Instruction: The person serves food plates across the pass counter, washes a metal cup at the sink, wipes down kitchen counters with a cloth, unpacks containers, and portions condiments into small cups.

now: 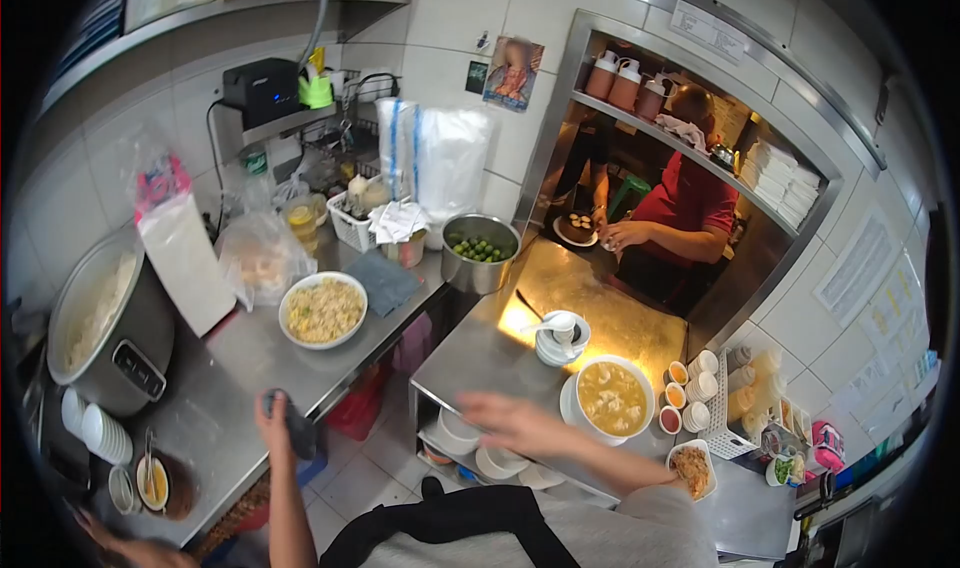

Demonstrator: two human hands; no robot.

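Observation:
My left hand (274, 426) is closed around a dark grey object (299, 430) at the edge of the left steel counter; its kind cannot be made out. Beyond it, a white bowl of fried rice (324, 310) sits on that counter. My right hand (512, 424) reaches across my front, slightly blurred, fingers stretched out and nothing visible in them. It hovers by the pass counter's near edge, above shelved white bowls (459, 432). Close by stand a large bowl of soup with pale pieces (614, 399) and stacked small bowls with white spoons (562, 338).
A rice cooker (118, 338) and stacked cups (105, 434) stand left. A pot of green limes (481, 253) is at the back. Sauce cups (675, 396) and a dish of fried bits (692, 470) are right. Another person's hand (120, 548) shows lower left; a red-shirted person (690, 208) works beyond the hatch.

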